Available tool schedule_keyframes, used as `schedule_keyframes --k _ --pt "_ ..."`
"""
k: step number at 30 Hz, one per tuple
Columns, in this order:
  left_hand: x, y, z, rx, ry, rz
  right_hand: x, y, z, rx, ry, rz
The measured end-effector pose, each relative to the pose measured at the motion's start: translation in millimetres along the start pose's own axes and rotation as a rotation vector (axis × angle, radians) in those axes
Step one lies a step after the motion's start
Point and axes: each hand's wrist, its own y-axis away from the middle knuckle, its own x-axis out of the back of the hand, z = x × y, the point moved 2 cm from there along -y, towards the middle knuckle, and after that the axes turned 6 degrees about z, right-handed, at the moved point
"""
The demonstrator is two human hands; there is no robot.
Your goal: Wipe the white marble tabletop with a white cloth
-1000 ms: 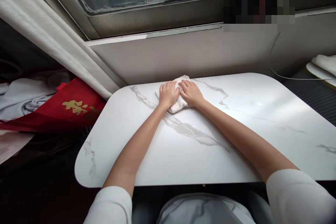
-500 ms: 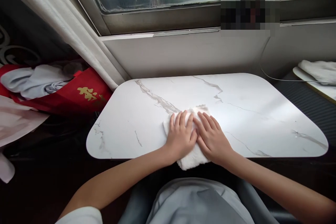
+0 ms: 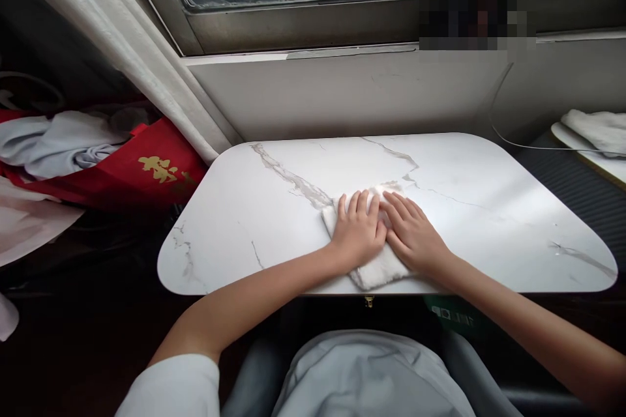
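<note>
A white cloth (image 3: 379, 270) lies flat on the white marble-patterned table (image 3: 274, 208), near the middle of its front edge. My left hand (image 3: 358, 231) rests palm down on the cloth, fingers stretched forward. Beside it, my right hand (image 3: 415, 234) also presses palm down on the cloth's right part, its fingers extended. The two hands touch or nearly touch at the thumbs. Neither hand's fingers are wrapped around the cloth.
At the left is a red bag (image 3: 171, 169) with grey fabric in it, beside a pale curtain (image 3: 122, 45). A window (image 3: 303, 19) is behind the table. On the right, a white folded cloth (image 3: 596, 130) and a thin cable (image 3: 528, 146) show.
Both hands and the cloth have moved forward and to the right across the table. The cloth's near end no longer hangs past the front edge.
</note>
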Motion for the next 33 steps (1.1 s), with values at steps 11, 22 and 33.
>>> schedule_keyframes --k 11,22,33 --pt "-24.0 -119 -60 0.064 0.05 0.065 -39 -114 65 -0.05 -0.056 0.084" --pt "-39.6 -185 -92 0.11 0.018 0.115 -67 -180 109 -0.055 -0.145 0.127" --pt "-47.8 -218 -103 0.164 -0.054 0.08 -80 -206 127 -0.123 -0.096 0.127"
